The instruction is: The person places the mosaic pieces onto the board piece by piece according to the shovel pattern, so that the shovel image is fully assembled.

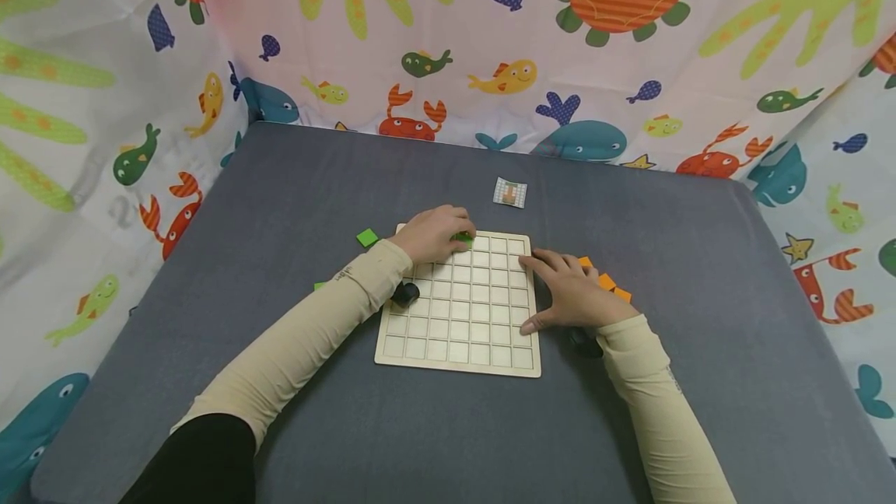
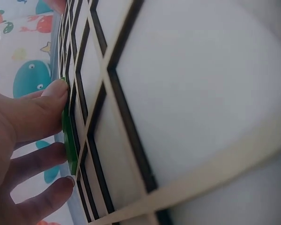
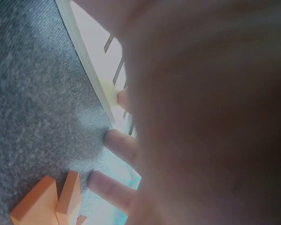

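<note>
"White cloth (image 1: 462, 29) with a sea-animal print hangs behind and at both sides. What does it surround?"

"A grey table (image 1: 434, 434), and on it a wooden board (image 1: 458, 329) marked in squares, presumably set there for easy reach from either side."

"What touches the board?"

"The right hand (image 1: 570, 290) lies at its right edge, grip apart, thumb and a finger on the rim; that looks like steadying. The left hand (image 1: 435, 236) bends over the far side, its grip clamped on something small."

"And the card (image 1: 510, 192)?"

"It lies on the table past the board's far edge, perhaps so it stays in sight. Its print is too small to read."

"So what is clamped?"

"A green tile (image 1: 463, 238), pinched between thumb and fingers over the far row, likely for careful placing. Whether it sits in a square cannot be told. Orange tiles (image 1: 606, 281) lie beside the right hand, a loose green tile (image 1: 367, 237) left of the board, apparently grouped by colour."
</note>
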Demonstrator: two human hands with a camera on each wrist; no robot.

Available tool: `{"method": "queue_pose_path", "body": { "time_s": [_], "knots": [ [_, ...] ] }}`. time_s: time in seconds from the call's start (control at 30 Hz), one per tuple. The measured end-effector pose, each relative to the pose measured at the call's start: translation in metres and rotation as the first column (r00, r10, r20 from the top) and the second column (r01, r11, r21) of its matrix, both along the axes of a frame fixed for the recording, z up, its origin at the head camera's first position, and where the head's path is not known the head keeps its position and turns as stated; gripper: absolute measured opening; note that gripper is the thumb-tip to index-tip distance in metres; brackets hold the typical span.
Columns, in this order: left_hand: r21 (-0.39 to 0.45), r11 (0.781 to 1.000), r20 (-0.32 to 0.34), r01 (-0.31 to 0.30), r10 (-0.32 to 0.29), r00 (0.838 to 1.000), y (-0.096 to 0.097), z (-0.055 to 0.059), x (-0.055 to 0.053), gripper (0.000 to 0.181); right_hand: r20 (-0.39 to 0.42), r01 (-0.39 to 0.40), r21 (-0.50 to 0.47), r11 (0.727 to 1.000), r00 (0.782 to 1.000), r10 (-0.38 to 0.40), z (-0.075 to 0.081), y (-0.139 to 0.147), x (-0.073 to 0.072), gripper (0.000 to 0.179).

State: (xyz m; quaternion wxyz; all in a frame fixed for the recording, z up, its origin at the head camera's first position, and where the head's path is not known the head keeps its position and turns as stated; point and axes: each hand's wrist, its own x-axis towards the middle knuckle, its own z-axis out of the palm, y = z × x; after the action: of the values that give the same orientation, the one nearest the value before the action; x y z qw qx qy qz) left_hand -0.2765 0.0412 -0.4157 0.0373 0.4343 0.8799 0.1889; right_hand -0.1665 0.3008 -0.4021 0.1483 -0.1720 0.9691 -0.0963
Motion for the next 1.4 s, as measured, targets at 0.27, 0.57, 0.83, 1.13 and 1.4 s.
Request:
{"method": "queue_pose_path", "body": {
  "time_s": [0.27,0.57,0.83,1.13,1.4],
  "knots": [
    [-0.006,1.000,0.039,0.011,-0.011,0.999,-0.005,0.001,-0.002,0.028,0.002,-0.003,0.004,1.000,1.000,0.003,0.000,-0.002,-0.001,0.117],
    [0.025,0.998,0.124,-0.055,0.051,0.991,-0.025,0.016,-0.002,0.030,0.001,-0.006,0.007,1.000,1.000,0.006,0.001,0.000,0.000,0.117],
    [0.038,0.992,0.145,-0.118,0.112,0.983,-0.065,0.023,-0.011,0.033,-0.009,-0.014,-0.003,1.000,1.000,0.014,0.000,-0.001,0.000,0.117],
    [-0.004,0.983,0.142,-0.182,0.181,0.973,-0.106,0.014,-0.004,0.026,-0.009,-0.019,-0.020,1.000,1.000,0.019,-0.003,0.000,-0.001,0.116],
    [-0.162,0.952,0.157,-0.260,0.285,0.946,-0.126,0.012,-0.001,0.046,-0.011,-0.015,-0.030,0.999,1.000,0.014,-0.005,0.000,-0.002,0.116]
  ]
}}
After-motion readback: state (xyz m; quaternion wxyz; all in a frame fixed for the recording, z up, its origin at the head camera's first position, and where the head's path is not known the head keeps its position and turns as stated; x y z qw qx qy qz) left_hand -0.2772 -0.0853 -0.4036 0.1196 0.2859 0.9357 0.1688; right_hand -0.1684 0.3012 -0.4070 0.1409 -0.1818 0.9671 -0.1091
